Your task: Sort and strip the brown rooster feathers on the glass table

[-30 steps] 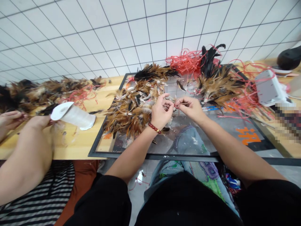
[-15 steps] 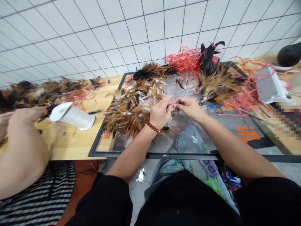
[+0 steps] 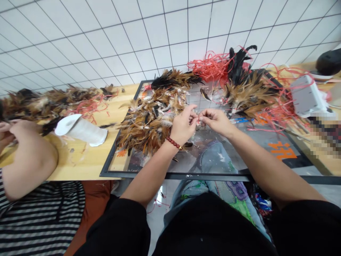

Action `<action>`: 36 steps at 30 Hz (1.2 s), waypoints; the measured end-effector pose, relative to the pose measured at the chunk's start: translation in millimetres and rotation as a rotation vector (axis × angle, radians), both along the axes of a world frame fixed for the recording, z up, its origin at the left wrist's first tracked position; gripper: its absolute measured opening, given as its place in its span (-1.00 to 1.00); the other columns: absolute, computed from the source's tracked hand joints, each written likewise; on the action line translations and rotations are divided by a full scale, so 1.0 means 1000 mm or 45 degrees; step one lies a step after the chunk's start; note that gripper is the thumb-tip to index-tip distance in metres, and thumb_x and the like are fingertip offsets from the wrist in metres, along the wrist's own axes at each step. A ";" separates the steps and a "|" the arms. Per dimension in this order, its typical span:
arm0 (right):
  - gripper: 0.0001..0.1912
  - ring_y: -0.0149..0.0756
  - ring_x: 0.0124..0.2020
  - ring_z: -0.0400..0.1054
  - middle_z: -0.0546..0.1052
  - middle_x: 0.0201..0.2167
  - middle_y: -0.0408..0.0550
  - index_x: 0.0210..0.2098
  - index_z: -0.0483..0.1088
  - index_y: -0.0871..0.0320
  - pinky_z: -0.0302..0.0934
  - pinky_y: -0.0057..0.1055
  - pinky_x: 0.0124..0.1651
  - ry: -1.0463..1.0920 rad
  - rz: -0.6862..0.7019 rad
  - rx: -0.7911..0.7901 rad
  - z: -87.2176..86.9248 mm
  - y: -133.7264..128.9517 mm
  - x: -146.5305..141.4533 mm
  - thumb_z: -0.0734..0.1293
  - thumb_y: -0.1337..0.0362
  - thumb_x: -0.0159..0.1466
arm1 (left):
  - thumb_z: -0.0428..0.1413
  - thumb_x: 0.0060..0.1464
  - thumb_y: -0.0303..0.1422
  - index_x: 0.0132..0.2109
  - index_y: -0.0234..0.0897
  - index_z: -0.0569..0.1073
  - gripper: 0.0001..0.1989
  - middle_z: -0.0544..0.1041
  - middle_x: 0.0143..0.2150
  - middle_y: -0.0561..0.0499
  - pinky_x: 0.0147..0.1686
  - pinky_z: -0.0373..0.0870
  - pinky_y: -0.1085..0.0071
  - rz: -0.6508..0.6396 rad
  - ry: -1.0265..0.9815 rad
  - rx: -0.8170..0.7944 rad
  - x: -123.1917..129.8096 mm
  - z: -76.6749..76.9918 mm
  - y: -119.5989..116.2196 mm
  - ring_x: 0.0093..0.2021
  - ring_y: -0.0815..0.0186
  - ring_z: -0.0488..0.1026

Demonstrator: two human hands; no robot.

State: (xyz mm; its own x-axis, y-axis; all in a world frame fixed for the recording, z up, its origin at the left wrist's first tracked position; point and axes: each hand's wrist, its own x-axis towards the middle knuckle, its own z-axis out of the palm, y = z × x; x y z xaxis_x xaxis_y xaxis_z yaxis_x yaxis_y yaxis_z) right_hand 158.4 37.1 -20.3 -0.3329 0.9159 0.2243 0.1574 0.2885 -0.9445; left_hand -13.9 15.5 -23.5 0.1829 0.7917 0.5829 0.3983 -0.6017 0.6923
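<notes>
My left hand [image 3: 183, 125], with a beaded bracelet at the wrist, is closed in a pinch above the glass panel [image 3: 247, 149]. My right hand [image 3: 216, 121] meets it fingertip to fingertip, also pinching. Between them shows a small bit of red string [image 3: 198, 121]; whether a feather is tied in it is hidden by the fingers. Left of my hands lies a large heap of brown feathers [image 3: 149, 124]. Past my right hand are another bunch of brown feathers [image 3: 249, 94] and blue-handled scissors [image 3: 239, 120].
A tangle of red string [image 3: 210, 67] lies against the tiled wall. Farther right stands a white box [image 3: 306, 95]. On the left, a white paper roll [image 3: 82, 131] lies near a second feather pile [image 3: 50, 101]. A co-worker's arm [image 3: 32, 153] rests over the wooden table [image 3: 77, 167].
My hands stay together with only slight finger movement, and more red string shows between the fingertips. The co-worker's arm and hands have shifted on the left.
</notes>
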 end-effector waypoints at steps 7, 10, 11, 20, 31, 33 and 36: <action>-0.86 -0.36 -0.53 0.39 0.46 -0.56 -0.17 -0.38 0.33 0.14 0.22 -0.38 -0.36 -0.230 -0.100 0.106 0.003 -0.007 -0.003 0.27 0.20 0.24 | 0.08 0.10 -0.59 -0.01 -0.20 0.35 -0.67 0.53 -0.33 0.08 -0.25 0.40 0.41 0.114 0.038 -0.024 -0.001 0.003 -0.003 -0.33 0.37 0.49; -0.91 -0.32 -0.51 0.43 0.48 -0.57 -0.17 -0.37 0.31 0.12 0.25 -0.37 -0.33 -0.305 -0.109 0.119 0.006 -0.009 -0.004 0.25 0.26 0.26 | 0.06 0.07 -0.63 -0.09 -0.19 0.30 -0.69 0.47 -0.35 0.10 -0.28 0.36 0.42 0.118 0.018 -0.061 0.000 0.004 -0.004 -0.34 0.38 0.47; -0.92 -0.32 -0.51 0.44 0.48 -0.57 -0.17 -0.37 0.30 0.12 0.25 -0.37 -0.32 -0.316 -0.108 0.119 0.007 -0.010 -0.004 0.24 0.28 0.26 | 0.06 0.06 -0.64 -0.11 -0.19 0.28 -0.69 0.45 -0.36 0.10 -0.29 0.35 0.42 0.109 0.008 -0.072 0.000 0.004 -0.004 -0.35 0.38 0.46; -0.92 -0.24 -0.41 0.39 0.53 -0.47 -0.05 -0.35 0.30 0.11 0.21 -0.33 -0.27 -0.615 -0.310 0.541 0.007 -0.004 0.002 0.20 0.39 0.22 | 0.09 -0.04 -0.73 -0.23 -0.19 0.22 -0.63 0.37 -0.42 0.17 -0.32 0.32 0.50 -0.078 -0.311 -0.380 0.007 0.009 -0.005 -0.41 0.46 0.37; -0.78 -0.11 -0.02 0.45 0.56 -0.08 0.12 -0.14 0.39 0.06 0.36 -0.17 0.03 -0.525 -0.100 1.046 0.001 -0.009 0.007 0.18 0.42 0.31 | 0.29 0.03 -0.58 -0.35 -0.38 0.46 -0.86 0.54 -0.46 0.02 -0.35 0.47 0.54 -0.316 -1.130 -1.515 0.008 0.021 -0.007 -0.47 0.48 0.51; -0.76 -0.10 0.05 0.44 0.54 0.01 0.14 -0.08 0.41 0.06 0.34 -0.12 0.10 -0.461 -0.202 0.999 0.001 -0.008 0.007 0.20 0.39 0.32 | 0.32 -0.05 -0.62 -0.36 -0.38 0.46 -0.81 0.57 -0.43 0.02 -0.38 0.45 0.56 -0.282 -1.194 -1.451 0.007 0.018 -0.005 -0.47 0.49 0.50; -0.76 -0.13 -0.11 0.47 0.52 -0.01 0.16 -0.04 0.41 0.09 0.36 -0.12 0.02 -0.355 -0.450 0.814 -0.001 -0.002 0.010 0.25 0.32 0.31 | 0.39 -0.17 -0.61 -0.38 -0.38 0.44 -0.73 0.61 -0.37 -0.01 -0.38 0.44 0.54 -0.179 -1.239 -1.272 0.008 0.013 -0.003 -0.45 0.47 0.52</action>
State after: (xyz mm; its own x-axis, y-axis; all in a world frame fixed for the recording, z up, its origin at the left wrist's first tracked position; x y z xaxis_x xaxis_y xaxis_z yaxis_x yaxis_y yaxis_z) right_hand 168.5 35.2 -21.5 -0.1672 0.6991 0.6952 0.5486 0.6518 -0.5236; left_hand -5.9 12.5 -10.2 0.1479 0.9511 -0.2713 -0.5046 0.3085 0.8064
